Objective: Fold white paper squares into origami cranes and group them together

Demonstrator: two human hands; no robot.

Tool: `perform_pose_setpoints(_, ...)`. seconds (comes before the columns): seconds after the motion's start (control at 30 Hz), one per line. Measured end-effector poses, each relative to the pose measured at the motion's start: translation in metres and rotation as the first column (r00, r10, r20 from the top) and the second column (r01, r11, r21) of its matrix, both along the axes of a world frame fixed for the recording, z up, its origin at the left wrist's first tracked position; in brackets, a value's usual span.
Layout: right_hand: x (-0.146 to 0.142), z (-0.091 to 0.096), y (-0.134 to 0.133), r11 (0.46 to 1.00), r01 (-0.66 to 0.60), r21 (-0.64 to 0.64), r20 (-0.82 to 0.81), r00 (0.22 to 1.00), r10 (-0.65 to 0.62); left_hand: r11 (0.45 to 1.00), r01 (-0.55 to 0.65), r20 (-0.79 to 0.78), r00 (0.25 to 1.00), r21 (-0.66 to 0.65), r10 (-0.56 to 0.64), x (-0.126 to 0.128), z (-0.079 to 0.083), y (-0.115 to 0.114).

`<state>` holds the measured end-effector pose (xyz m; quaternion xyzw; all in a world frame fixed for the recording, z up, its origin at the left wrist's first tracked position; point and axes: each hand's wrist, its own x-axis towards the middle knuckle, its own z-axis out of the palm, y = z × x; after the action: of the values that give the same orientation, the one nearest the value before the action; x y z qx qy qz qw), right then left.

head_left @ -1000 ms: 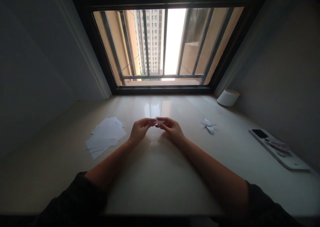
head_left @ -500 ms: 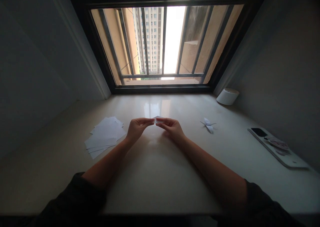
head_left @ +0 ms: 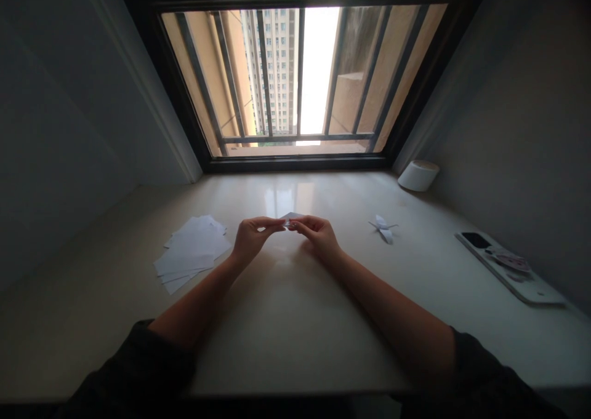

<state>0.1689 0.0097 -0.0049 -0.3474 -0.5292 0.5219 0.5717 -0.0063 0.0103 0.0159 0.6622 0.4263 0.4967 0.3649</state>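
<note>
Both hands meet over the middle of a pale tabletop (head_left: 286, 320). My left hand (head_left: 252, 239) and my right hand (head_left: 316, 234) each pinch one end of a small folded piece of white paper (head_left: 290, 218), held just above the surface. The fingers of both are curled closed on it. Most of the paper is hidden between the fingertips.
A loose stack of white paper sheets (head_left: 191, 253) lies to the left. A finished folded paper figure (head_left: 383, 227) rests to the right. Further right are a white cylindrical object (head_left: 418, 175) by the wall and a phone (head_left: 510, 267) near the edge. A barred window (head_left: 300, 80) faces me.
The hands have stayed together on the folded paper, with only small finger shifts. The view has drifted slightly, so everything sits a little higher and leftward.
</note>
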Motion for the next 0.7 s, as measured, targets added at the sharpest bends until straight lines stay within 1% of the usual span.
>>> perform_pose_setpoints(0.13, -0.0005, -0.0022, 0.0002, 0.998, 0.062, 0.009, 0.018, 0.998, -0.063, 0.999, 0.002, -0.009, 1.0, -0.033, -0.002, 0.0026, 0.0, -0.0016)
perform_pose_setpoints(0.37, -0.0026, -0.0076, -0.0007, 0.989, 0.128, 0.07, 0.063, 0.989, -0.132, 0.997, -0.02, 0.014, 1.0, -0.072, 0.021, 0.0047, 0.0005, -0.0032)
perform_pose_setpoints(0.47, -0.004, -0.0071, -0.0013, 0.986, 0.152, 0.073, 0.051, 0.986, -0.156, 0.998, -0.029, 0.005, 1.0, -0.053, 0.029, 0.0051, 0.0015, -0.0037)
perform_pose_setpoints(0.57, -0.0062, -0.0044, -0.0026, 0.987, 0.155, 0.053, 0.011, 0.988, -0.156, 0.998, -0.067, -0.017, 0.998, -0.015, 0.066, 0.0068, 0.0018, -0.005)
perform_pose_setpoints(0.7, -0.0095, 0.0005, -0.0059, 0.986, 0.161, 0.029, -0.025, 0.987, -0.161, 0.993, -0.115, 0.013, 0.993, 0.02, 0.115, 0.0098, 0.001, -0.0069)
